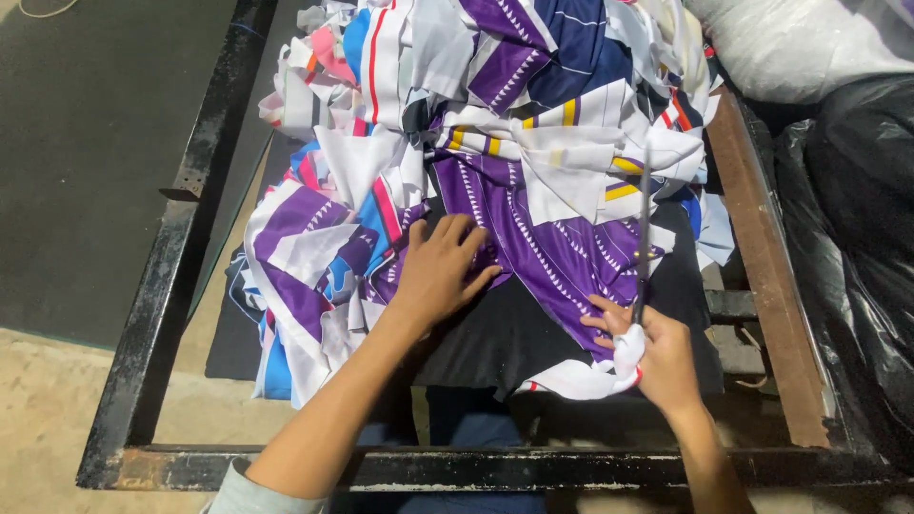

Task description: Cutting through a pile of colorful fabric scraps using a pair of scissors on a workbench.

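Observation:
My left hand [440, 271] lies flat, fingers spread, pressing on a purple fabric piece with a white triangle pattern [533, 238]. My right hand [657, 357] grips a pair of scissors [644, 228] whose long blades point away from me over the purple fabric; white cloth is wrapped around the handle. The fabric lies on a black sheet [505, 333] over a metal frame.
A heap of cut fabric pieces [447, 86] in white, purple, blue and red fills the far part of the frame. A black metal frame [162, 286] with a rusty right rail [762, 266] surrounds it. Black plastic bags [857, 238] and a white sack [800, 38] sit at the right.

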